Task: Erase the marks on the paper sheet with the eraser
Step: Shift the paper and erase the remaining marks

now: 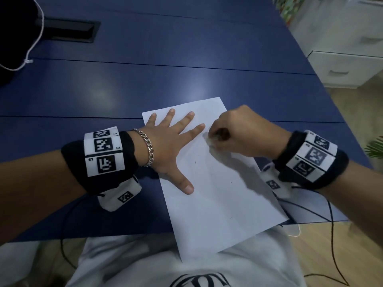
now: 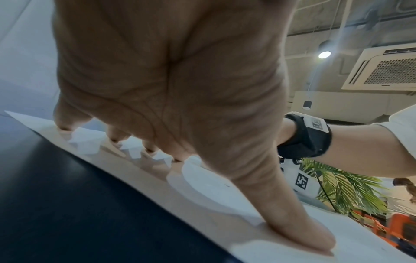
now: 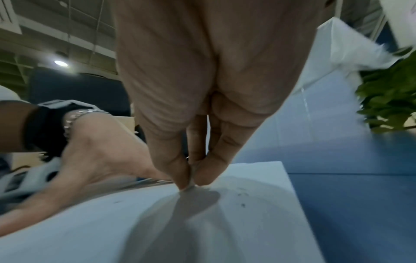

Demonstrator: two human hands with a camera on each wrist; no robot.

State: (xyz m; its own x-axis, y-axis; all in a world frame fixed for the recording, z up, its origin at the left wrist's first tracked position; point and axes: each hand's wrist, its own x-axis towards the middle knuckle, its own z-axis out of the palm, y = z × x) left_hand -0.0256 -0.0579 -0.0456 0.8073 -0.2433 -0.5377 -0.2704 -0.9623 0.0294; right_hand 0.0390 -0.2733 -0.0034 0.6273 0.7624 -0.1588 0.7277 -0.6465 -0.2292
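A white paper sheet (image 1: pixel 217 193) lies slanted on the blue table, its near end hanging over the table's edge. My left hand (image 1: pixel 172 146) lies flat on the sheet's upper left part, fingers spread and straight; its thumb (image 2: pixel 299 229) presses the paper (image 2: pixel 213 192). My right hand (image 1: pixel 234 133) pinches a small pale eraser (image 3: pixel 188 186) between thumb and fingertips, its tip on the paper (image 3: pixel 247 222) beside the left index finger. Most of the eraser is hidden by the fingers. A few faint pencil marks (image 3: pixel 242 199) show to the right of the eraser, and tiny ones (image 1: pixel 231 182) lower on the sheet.
The blue table (image 1: pixel 165 69) stretches away beyond the sheet, with a black cable slot (image 1: pixel 70 31) at the far left and a dark object with a white cord (image 1: pixel 29 59) beside it. White drawers (image 1: pixel 342 67) and a green plant (image 1: pixel 375 150) stand to the right.
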